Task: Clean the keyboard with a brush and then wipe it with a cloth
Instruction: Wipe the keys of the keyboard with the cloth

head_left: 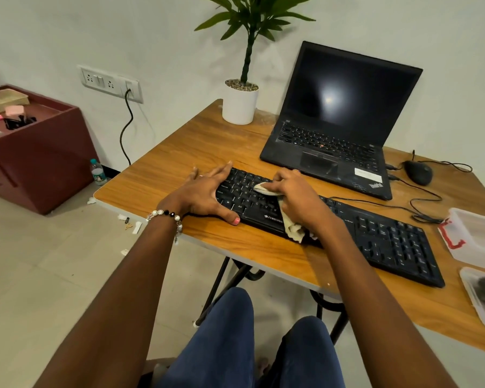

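While both bare arms reach out over the wooden table (179, 152), the left hand (205, 191) lies flat on the left end of the black keyboard (375, 236), with its fingers straight and spread wide and its thumb along the front edge. The right hand (294, 194) sits on the keys just beside it, with its fingers curled round a soft, crumpled, pale cloth (291, 224); one end of the cloth sticks out under the fingertips onto the keys and the other end hangs out below the palm over the front edge. The table top is smooth, with brown wood lines, and the long, flat keyboard lies across it at a slant, near the front edge. Behind the keyboard stands an open black laptop (339, 119) with a dark, shiny screen. A dark red cabinet (39, 152) stands on the floor to the left, and its open top holds a woven tray and some small pink and black things. A round white pot (240, 106) at the back of the table holds pebbles and a tall green plant. At the right edge sits a clear plastic box (476, 236) with a red clip; I cannot tell what is inside. A black mouse (419, 172) lies beside the laptop. A bead bracelet (167, 217) circles the left wrist.
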